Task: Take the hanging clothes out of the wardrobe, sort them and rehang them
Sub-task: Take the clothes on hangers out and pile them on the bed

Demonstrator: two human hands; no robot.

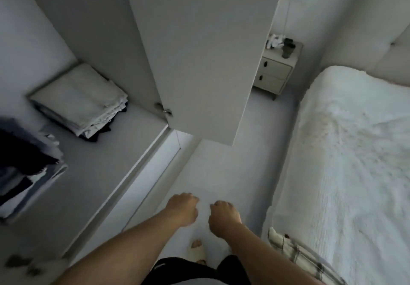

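The person stands between the open wardrobe and the bed, looking down at the floor. Both forearms reach forward at about 6 o'clock in the view. The left hand and the right hand are close together over the bare floor; their fingers are loosely curled and they hold nothing.

The wardrobe door stands open at 12 o'clock, and the wardrobe floor lies at 9 o'clock. On it, toward 10 o'clock, is a folded stack of pale linens. At the far left edge, near 9 o'clock, the lower ends of the hanging clothes show, dark and pale pieces together; their hangers and the rail are out of view. A checked cloth lies on the near corner of the bed at 4 o'clock. A bedside cabinet stands at 1 o'clock.

The step in hand seems to be an interval between carries, with the hands free, though whether garments are being taken out or hung back is not clear. The next move probably calls for turning toward 9 o'clock and lifting the hands up to the hangers, so that a garment can be taken by its hook and not by the cloth.
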